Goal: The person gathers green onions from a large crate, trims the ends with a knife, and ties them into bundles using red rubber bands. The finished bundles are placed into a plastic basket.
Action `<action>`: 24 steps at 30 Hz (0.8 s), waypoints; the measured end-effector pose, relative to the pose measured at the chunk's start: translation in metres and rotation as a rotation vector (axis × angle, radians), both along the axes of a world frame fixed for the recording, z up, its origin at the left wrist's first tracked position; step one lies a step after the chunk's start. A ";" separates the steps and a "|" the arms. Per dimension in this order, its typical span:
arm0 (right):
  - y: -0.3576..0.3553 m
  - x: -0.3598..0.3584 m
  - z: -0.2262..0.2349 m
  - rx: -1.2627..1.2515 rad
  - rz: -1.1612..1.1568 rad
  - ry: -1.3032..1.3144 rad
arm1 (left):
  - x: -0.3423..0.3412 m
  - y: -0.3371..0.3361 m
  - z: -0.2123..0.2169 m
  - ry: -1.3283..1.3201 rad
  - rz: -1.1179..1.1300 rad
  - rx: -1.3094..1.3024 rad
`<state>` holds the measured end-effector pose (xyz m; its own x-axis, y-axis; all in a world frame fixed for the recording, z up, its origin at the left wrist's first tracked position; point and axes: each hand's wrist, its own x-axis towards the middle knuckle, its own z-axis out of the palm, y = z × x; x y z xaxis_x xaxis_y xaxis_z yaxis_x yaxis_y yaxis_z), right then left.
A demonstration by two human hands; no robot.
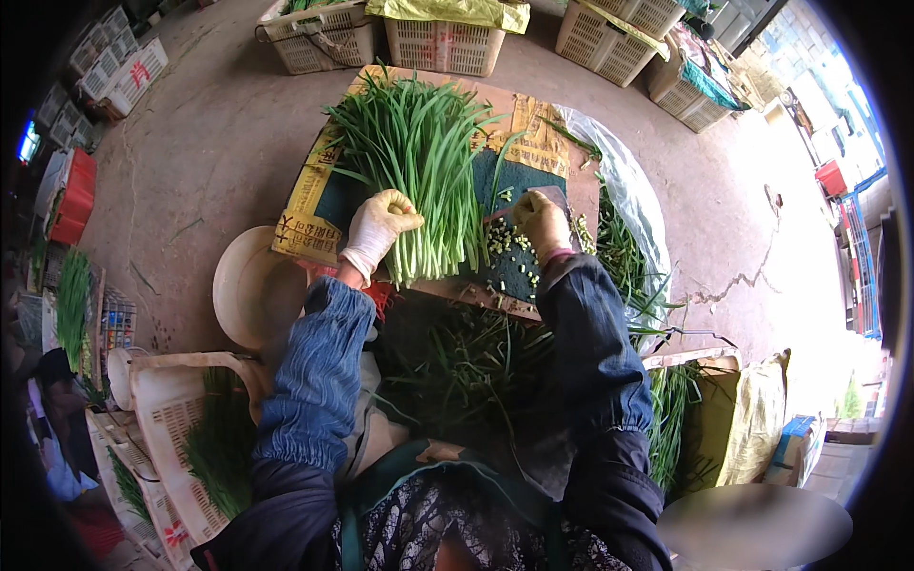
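A thick bunch of garlic chives (419, 162) lies on a cardboard-covered board (309, 195), leaves pointing away from me and pale stem ends toward me. My left hand (384, 228), in a whitish glove, is at the bunch's left side. Its fingers are closed in a pinch against the stems; what is between them is hidden. My right hand (543, 225), in a yellowed glove, is closed above the board's right part, apart from the bunch. Whatever it may hold cannot be made out. Short cut stem ends (509, 255) are scattered on the dark green patch beside it.
Loose leaves (466, 357) pile up below the board, and more lie by clear plastic sheeting (619, 171) at its right. A round pale basin (249, 285) stands at left. Crates of greens (181, 428) flank me; more crates (443, 48) line the far side.
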<state>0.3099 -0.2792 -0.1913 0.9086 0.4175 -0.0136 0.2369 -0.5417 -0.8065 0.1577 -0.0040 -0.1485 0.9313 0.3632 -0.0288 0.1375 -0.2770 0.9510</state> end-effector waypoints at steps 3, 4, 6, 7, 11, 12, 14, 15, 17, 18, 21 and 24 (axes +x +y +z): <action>0.008 0.003 0.013 0.671 0.162 0.760 | 0.000 0.003 0.000 0.005 0.009 0.014; 0.010 0.001 0.016 0.712 0.231 0.753 | 0.001 0.002 -0.001 0.007 0.002 0.004; 0.014 -0.003 0.023 0.794 0.371 0.738 | 0.002 0.002 -0.003 0.012 -0.004 -0.009; 0.019 -0.009 0.033 0.694 0.194 0.813 | 0.001 0.003 -0.002 0.016 0.005 -0.004; 0.030 -0.030 0.042 0.716 0.173 0.595 | -0.001 -0.001 0.005 0.009 0.012 0.020; 0.033 -0.031 0.040 0.708 0.137 0.542 | 0.000 0.001 0.003 0.002 0.011 0.029; 0.043 -0.032 0.032 0.720 0.095 0.337 | 0.001 0.000 0.002 0.000 0.004 0.040; 0.051 -0.029 0.029 0.737 0.093 0.184 | 0.002 -0.001 0.002 -0.006 -0.001 0.073; 0.068 -0.029 0.047 0.660 0.164 -0.055 | 0.002 0.004 -0.005 -0.002 -0.021 0.033; 0.085 -0.040 0.064 0.808 0.217 -0.069 | 0.001 0.005 -0.005 0.007 -0.030 0.011; 0.130 -0.062 0.075 0.715 0.345 0.158 | 0.002 0.008 -0.009 -0.086 -0.071 0.242; 0.160 -0.079 0.054 0.688 0.357 0.165 | -0.007 0.018 -0.012 -0.141 -0.116 0.068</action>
<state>0.2314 -0.1187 -0.1372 0.7267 0.6470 0.2308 0.1505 0.1779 -0.9725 0.1503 0.0137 -0.1603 0.9600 0.2503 0.1256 -0.0319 -0.3477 0.9371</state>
